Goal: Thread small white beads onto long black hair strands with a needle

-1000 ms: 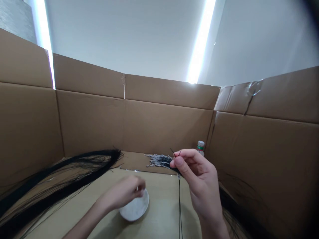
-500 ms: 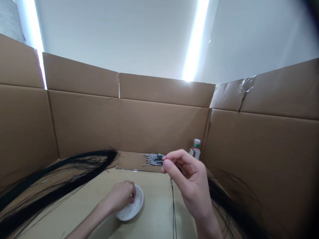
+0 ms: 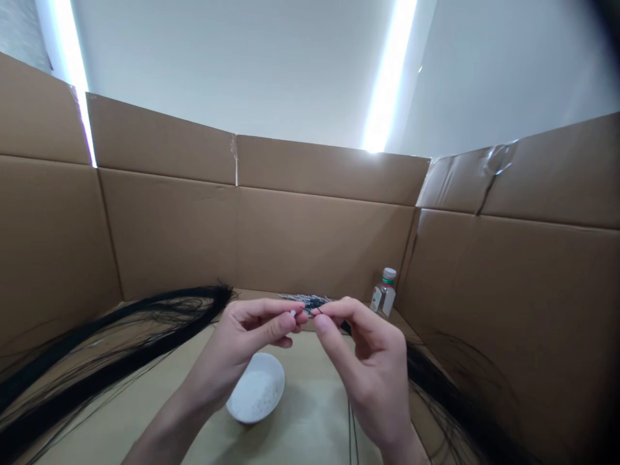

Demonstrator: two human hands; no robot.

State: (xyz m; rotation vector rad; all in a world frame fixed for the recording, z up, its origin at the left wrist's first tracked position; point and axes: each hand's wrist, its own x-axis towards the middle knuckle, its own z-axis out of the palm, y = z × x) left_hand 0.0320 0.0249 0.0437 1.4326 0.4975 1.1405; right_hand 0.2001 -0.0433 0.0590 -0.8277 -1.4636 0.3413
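Note:
Between the thumb and forefinger of my left hand (image 3: 256, 329) is a small white bead (image 3: 293, 313). My right hand (image 3: 371, 361) pinches a thin black cord (image 3: 318, 310), its tip pointing towards the bead; a small gap shows between the two hands. Two strands of black cord hang below my right hand. Under my left hand stands a white bowl (image 3: 256, 391) with small whitish pieces in it, probably beads. Behind my fingertips lies a bundle of beaded black cords (image 3: 310, 299), partly hidden by my hands.
Long black cords (image 3: 159, 329) spread over the left side, and another dark bundle (image 3: 445, 394) lies at the right. A clear bottle with a white cap (image 3: 383, 297) stands in the back right corner. Cardboard walls (image 3: 320, 239) surround the pale table surface (image 3: 300, 413).
My left hand has come up out of the bowl with a white bead and moved right, close to my right hand. The right hand still pinches the cord.

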